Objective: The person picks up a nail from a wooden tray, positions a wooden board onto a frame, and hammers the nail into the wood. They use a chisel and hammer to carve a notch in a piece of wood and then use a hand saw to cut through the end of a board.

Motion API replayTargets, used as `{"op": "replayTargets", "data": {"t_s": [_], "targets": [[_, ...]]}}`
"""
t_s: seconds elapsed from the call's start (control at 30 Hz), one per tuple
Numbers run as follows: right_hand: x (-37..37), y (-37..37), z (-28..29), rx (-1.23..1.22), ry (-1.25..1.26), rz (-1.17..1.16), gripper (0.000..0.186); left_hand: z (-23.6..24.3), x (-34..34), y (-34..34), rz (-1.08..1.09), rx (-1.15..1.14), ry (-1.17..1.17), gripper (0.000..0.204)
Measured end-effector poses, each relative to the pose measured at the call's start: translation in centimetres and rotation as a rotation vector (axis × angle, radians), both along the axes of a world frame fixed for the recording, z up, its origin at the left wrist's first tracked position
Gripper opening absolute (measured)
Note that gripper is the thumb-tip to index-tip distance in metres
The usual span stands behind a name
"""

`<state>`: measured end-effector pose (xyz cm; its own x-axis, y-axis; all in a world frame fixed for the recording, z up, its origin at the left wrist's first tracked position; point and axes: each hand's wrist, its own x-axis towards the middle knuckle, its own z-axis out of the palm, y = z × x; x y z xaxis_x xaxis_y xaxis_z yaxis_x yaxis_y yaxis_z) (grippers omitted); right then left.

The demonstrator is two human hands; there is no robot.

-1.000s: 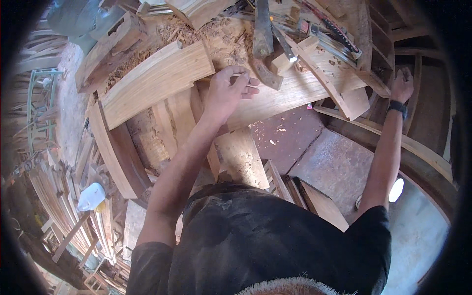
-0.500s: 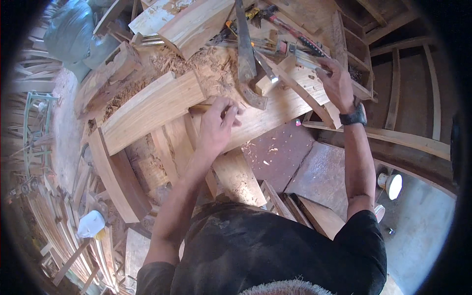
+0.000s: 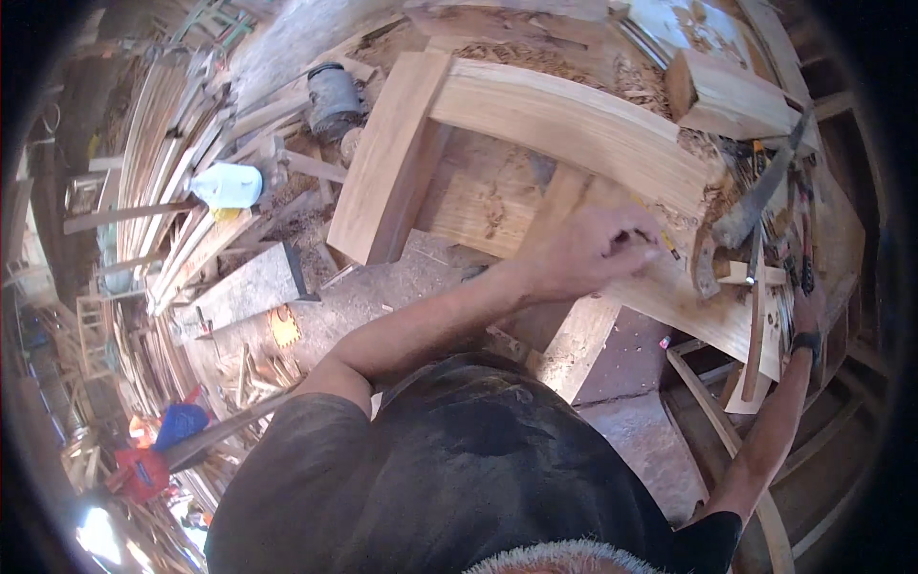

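Observation:
My left hand (image 3: 598, 251), slightly blurred, has its fingers curled above the timber frame. Whatever lies inside them, if anything, is hidden. By its fingertips shows a thin yellow-and-dark stick like a pencil (image 3: 670, 247); I cannot tell whether the hand touches it. A broad curved board (image 3: 574, 120) lies just beyond this hand. My right hand (image 3: 809, 304) reaches in among tools at the right, a dark watch on its wrist; its fingers are unclear. Close to it are a curved wooden strip (image 3: 755, 330), a handsaw (image 3: 765, 191) and a long red-and-black tool (image 3: 806, 234).
A thick wooden block (image 3: 392, 158) stands across the curved board's left end. Wood shavings (image 3: 643, 84) lie beyond, near a wooden block (image 3: 732, 96). To the left are a pale plastic jug (image 3: 228, 185), stacked timber strips (image 3: 158, 143) and a grey canister (image 3: 333, 96).
My view has swung left, so the bench appears turned and farther right. My right hand has moved farther out among the tools; my left hand stays near the curved board's end, fingers curled.

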<state>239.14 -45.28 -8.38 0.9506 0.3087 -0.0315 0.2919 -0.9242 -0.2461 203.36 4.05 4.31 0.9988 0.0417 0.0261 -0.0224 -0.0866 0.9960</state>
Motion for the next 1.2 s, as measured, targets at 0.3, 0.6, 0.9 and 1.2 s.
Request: {"op": "replayTargets", "data": {"t_s": [0.3,0.6,0.9,1.2], "targets": [[-5.6,1.4,6.6,0.611,0.426,-0.45,0.039,-2.1,-3.5,19.2,0.652,0.192,0.028,0.017],[-21.9,24.2,17.4,1.092,-0.042,-0.381,0.028,-6.1,-1.4,30.8,0.588,0.316,-0.205,0.023],[-28.9,34.2,16.0,0.943,0.073,-0.344,0.024,-6.9,-1.4,31.9,0.436,0.203,-0.159,0.018],[-31.7,31.4,10.4,0.671,-0.085,-0.515,0.035,-5.0,-0.7,29.9,0.364,0.293,-0.18,0.021]]}}
